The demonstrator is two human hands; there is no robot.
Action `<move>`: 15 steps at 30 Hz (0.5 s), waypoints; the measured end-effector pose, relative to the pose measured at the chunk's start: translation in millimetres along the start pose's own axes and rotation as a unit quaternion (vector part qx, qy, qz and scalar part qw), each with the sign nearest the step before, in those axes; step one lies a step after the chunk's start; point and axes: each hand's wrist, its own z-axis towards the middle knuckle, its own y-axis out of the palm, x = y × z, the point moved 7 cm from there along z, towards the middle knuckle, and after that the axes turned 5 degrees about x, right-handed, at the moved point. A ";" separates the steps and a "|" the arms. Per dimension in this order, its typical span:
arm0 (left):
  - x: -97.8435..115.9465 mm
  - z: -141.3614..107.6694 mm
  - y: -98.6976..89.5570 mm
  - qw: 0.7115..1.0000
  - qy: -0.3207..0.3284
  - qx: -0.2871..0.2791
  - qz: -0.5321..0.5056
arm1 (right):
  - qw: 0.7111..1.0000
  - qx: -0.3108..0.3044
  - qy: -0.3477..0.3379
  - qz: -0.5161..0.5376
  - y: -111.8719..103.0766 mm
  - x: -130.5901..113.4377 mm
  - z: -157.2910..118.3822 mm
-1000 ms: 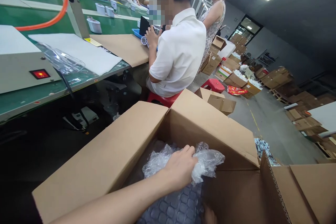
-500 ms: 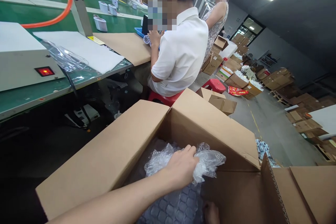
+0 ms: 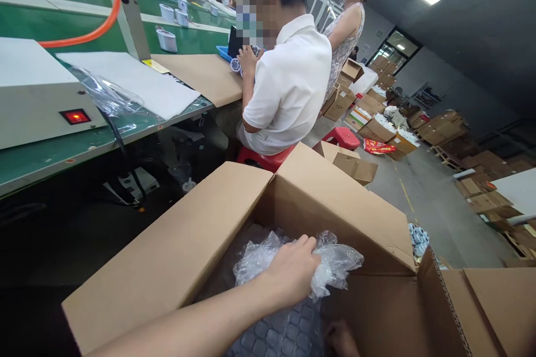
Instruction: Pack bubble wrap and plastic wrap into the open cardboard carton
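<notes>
At the bottom edge of the view, just below our clenched left hand (image 3: 293, 270), only a few fingertips of our right hand (image 3: 340, 337) poke into sight inside the open cardboard box (image 3: 176, 256), so we cannot tell whether that hand is spread or closed. Our left hand is closed tight on a crumpled clear plastic bag (image 3: 335, 262), which bunches out on both sides of the fist, and whatever the bag holds is too wrinkled and glossy to make out. The bag sits in the box's mouth, above one dark bubble-wrap sheet (image 3: 285, 329) that lines the bottom under the hand; the box's near wall is cut off by the frame. Up and to the left of the grip runs a green workbench (image 3: 62, 150) carrying one pale machine with a red lit switch (image 3: 75, 117), one white sheet (image 3: 138, 81) and one brown board (image 3: 205, 75). Straight above the grip one person in a white shirt (image 3: 288, 89) sits on a red stool (image 3: 263, 159), with two more people partly visible behind. A second red stool (image 3: 343, 136) stands on the grey concrete floor to the upper right, among stacked cartons too many and too far off to count.
</notes>
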 end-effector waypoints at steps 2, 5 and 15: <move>1.9 0.1 -2.6 1.000 0.008 0.003 -0.008 | 1.000 -0.012 0.003 -0.007 -1.6 -4.9 -4.7; 6.1 0.2 -6.2 0.999 0.023 -0.002 -0.023 | 1.000 -0.018 -0.014 -0.005 -9.4 -21.9 -9.1; 8.1 -6.9 -3.3 0.998 -0.014 -0.058 -0.032 | 0.990 -0.099 0.029 0.097 -64.1 -31.0 -41.6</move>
